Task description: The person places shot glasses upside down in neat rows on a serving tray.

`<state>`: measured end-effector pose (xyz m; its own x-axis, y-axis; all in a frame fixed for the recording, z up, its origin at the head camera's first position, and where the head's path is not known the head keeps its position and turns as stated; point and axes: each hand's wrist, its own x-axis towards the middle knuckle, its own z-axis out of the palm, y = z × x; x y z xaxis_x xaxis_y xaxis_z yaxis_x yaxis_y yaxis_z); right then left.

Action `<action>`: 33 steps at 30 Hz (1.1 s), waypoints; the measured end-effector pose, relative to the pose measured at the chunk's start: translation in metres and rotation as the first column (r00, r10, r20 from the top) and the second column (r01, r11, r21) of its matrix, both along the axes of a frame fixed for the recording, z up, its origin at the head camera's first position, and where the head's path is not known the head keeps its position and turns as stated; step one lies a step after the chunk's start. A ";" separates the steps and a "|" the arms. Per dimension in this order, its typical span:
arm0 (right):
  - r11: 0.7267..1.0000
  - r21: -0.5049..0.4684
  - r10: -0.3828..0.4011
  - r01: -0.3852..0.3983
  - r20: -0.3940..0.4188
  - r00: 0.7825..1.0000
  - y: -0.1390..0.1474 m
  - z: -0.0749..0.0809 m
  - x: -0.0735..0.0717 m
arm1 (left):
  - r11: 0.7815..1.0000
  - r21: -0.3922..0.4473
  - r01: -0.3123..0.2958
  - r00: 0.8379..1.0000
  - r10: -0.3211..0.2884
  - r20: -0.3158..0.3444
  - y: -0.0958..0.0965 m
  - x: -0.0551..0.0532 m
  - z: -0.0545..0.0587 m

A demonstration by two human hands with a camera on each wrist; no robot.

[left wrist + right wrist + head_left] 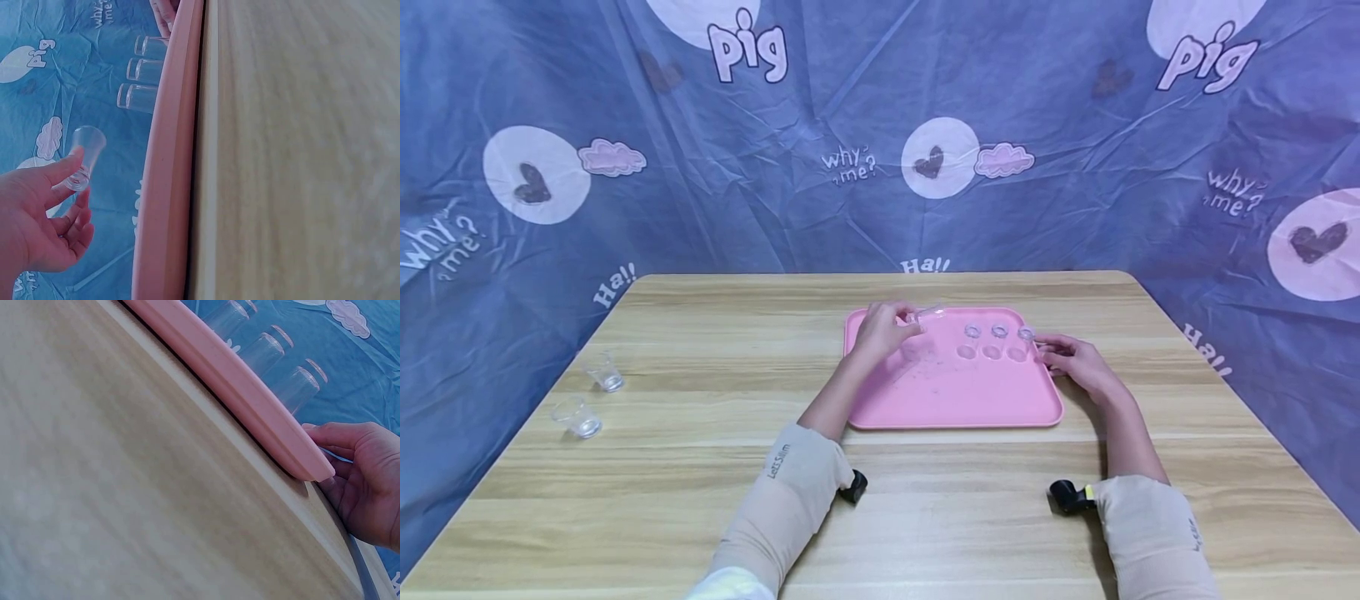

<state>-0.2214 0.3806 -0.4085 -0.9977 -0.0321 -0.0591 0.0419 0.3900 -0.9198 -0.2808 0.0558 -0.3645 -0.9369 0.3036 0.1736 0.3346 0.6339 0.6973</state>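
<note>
Above the left part of the pink tray (955, 404), my left hand (883, 332) pinches a small clear shot glass (92, 145) near its thick base between thumb and fingers. That glass is tilted, its wide mouth pointing away from the palm. Three similar glasses (992, 352) stand upside down in a row on the tray's right side. My right hand (1078, 364) holds the tray's right rim beside the nearest of them. In the right wrist view its thumb (322, 432) lies over the rim, with the other fingers at the tray's underside.
Two more clear glasses, one farther back (606, 372) and one nearer (578, 418), stand upright at the left of the wooden table (700, 350). A blue printed cloth (790, 192) hangs behind the table's far edge.
</note>
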 end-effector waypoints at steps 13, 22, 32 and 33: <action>1.000 0.006 0.009 -0.009 -0.006 1.000 0.002 -0.003 -0.002 | 0.996 0.052 -0.068 0.998 0.068 -0.005 0.006 0.001 -0.003; 1.000 0.004 0.011 -0.011 -0.014 1.000 0.002 -0.004 -0.002 | 0.982 0.164 -0.092 0.996 0.094 -0.001 0.012 0.000 -0.007; 0.997 -0.064 0.041 -0.045 -0.058 0.997 0.003 -0.004 0.000 | 0.972 0.222 -0.077 0.993 0.095 -0.072 0.027 -0.002 -0.014; 0.998 -0.057 0.031 -0.034 -0.049 0.998 0.003 -0.004 -0.001 | 0.972 0.220 -0.078 0.993 0.096 -0.072 0.028 -0.003 -0.015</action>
<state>-0.2220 0.3834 -0.4127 -0.9977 -0.0669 -0.0086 -0.0145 0.3370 -0.9414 -0.2835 0.0842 -0.3794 -0.9379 0.1687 0.3032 0.3465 0.4998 0.7938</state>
